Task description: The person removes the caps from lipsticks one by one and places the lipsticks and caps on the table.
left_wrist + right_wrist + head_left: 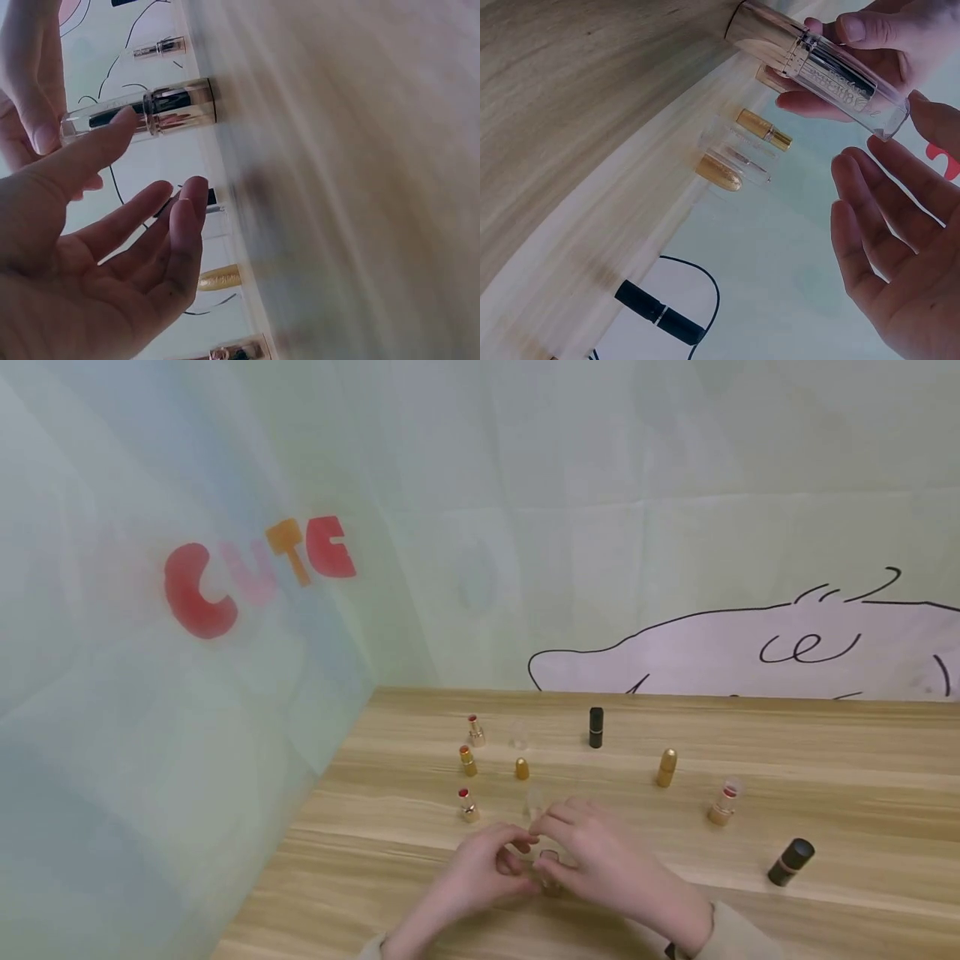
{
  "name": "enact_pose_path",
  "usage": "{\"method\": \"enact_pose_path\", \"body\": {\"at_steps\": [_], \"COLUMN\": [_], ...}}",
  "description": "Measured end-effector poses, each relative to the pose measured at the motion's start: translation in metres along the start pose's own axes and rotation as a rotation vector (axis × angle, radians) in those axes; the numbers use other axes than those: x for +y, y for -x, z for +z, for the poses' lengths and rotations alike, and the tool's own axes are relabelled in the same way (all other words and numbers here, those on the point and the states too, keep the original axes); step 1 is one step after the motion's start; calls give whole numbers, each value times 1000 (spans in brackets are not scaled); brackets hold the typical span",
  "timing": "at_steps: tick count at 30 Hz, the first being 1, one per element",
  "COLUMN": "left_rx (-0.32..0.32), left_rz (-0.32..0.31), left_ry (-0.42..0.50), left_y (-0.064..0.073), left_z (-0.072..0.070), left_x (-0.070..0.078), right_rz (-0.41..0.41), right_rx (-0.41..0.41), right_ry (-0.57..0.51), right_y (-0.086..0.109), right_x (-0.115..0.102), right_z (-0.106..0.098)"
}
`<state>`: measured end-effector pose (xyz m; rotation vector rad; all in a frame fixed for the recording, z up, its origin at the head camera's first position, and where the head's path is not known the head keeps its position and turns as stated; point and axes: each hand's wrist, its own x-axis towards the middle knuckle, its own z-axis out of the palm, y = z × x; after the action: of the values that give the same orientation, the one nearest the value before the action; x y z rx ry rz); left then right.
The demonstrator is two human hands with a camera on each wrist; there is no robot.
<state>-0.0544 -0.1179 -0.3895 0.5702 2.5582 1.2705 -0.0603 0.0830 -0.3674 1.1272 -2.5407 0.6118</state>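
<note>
A lipstick point(550, 870) with a clear cap and rose-gold base stands upright on the table between both hands. In the right wrist view, the lipstick point(832, 75) has its cap end between the thumb and forefinger of my right hand point(907, 255), which pinch it. My left hand point(487, 868) is beside the tube, fingers loosely curved and apart; its thumb overlaps the tube in the left wrist view, and contact is unclear. My right hand point(600, 856) comes over from the right. A clear cap point(533, 804) stands just beyond the hands, partly hidden.
Uncapped lipsticks point(468, 806) stand in a left column, with a gold cap point(522, 768) and a faint clear cap point(519, 737) beside them. Rightward are a black lipstick point(596, 727), a gold lipstick point(667, 768), a clear-capped one point(723, 806) and another black tube point(791, 862).
</note>
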Motion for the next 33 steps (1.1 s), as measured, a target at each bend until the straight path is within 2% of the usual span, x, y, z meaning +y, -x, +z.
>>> {"method": "enact_pose_path", "body": {"at_steps": [6,12,17,24,33], "left_rx": [-7,-38,-76,-83,-117], "left_rz": [-2,-8,18,37,62], "left_ry": [3,-18,-47,-89,-136], "left_y": [-4,-7,-11,-15,-19], "left_z": [5,8,9,10,12], "left_x": [2,0,-2,-3,-4], "right_rz": [-14,-8,-11,-23,-28], "right_rx": [13,-21,-33,-20,-10], "right_ry": [-37,-67,-45,-26,-84], "right_y": [0,2,4,4,5], "right_x": [-2,-4,-4,-3,-2], "right_z": [2,2,3,4,6]}}
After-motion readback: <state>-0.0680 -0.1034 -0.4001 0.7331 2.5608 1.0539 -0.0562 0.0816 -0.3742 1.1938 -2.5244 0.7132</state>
